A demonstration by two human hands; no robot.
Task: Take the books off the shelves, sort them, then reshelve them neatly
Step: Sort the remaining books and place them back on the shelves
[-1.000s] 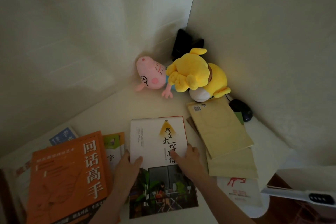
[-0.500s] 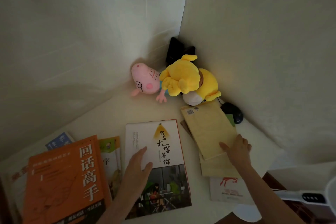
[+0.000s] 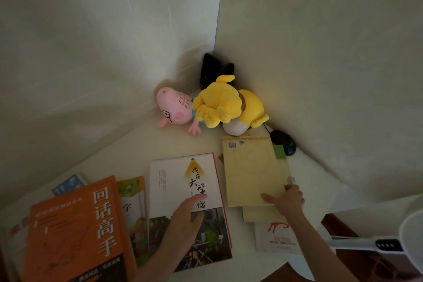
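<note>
books laid flat on a corner surface, one hand on each of two

a pale surface (image 3: 137,144) is set into a corner between two off-white walls, and books are laid flat across it. the left hand (image 3: 183,222) is rested palm down on the white book (image 3: 174,181), whose cover carries dark chinese characters above a photograph. its fingers (image 3: 193,205) are held straight and pressed together, with nothing gripped.

the right hand (image 3: 287,200) is placed at the near right corner of the tan book (image 3: 249,171), which lies just to the right of the white book. the thumb is laid across the tan cover and the fingers (image 3: 295,190) are curled over the right edge, so the corner is pinched between them. the tan book is shown with a barcode at its far left corner. it is stacked on a second tan book (image 3: 263,215), and a white book with a red mark (image 3: 274,238) is partly shown below that.

to the left of the white book, a green-topped book (image 3: 132,192) is partly covered by a large orange book (image 3: 75,231), and a blue book (image 3: 68,186) is tucked behind that one. in the far corner a pink plush (image 3: 175,107) and a yellow plush (image 3: 226,103) are laid against each other, with a black object (image 3: 210,68) stood behind them. a black mouse (image 3: 283,142) is seen just beyond the tan book, near the right wall. a white device with a dark panel (image 3: 386,245) is cut off at the lower right edge.
</note>
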